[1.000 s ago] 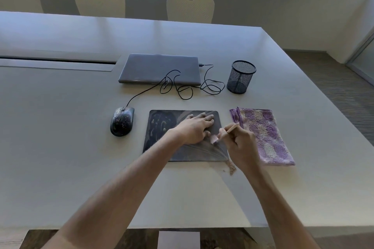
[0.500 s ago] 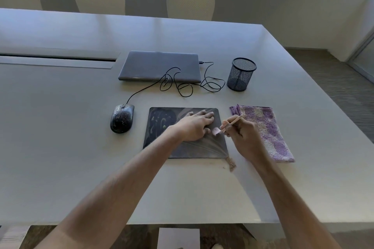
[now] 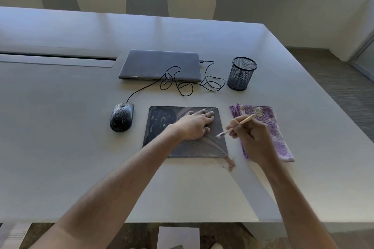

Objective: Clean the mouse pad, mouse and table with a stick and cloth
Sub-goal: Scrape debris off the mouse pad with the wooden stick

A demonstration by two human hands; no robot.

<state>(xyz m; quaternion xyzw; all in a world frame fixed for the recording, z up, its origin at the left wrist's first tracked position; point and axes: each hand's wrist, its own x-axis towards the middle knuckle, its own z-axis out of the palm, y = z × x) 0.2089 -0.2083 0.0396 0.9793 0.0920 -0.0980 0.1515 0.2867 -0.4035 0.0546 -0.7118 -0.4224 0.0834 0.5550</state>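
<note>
grey table (image 3: 60,147), mouse pad (image 3: 162,119), mouse (image 3: 122,117), cloth (image 3: 277,133), laptop (image 3: 159,64)

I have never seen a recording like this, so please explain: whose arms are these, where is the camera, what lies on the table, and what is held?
There is no machine here. The arms belong to a person who wears a wide-angle camera on the head, so the single view looks forward and down at the person's own hands.

The left hand lies flat on the dark mouse pad, fingers straight, pressing it down. The right hand pinches a thin stick whose pale tip points at the pad's right edge.

On the grey table also lie a dirty black mouse, a purple cloth, a closed laptop, a tangled cable and a mesh cup. A little brown dirt sits at the pad's near right corner.
</note>
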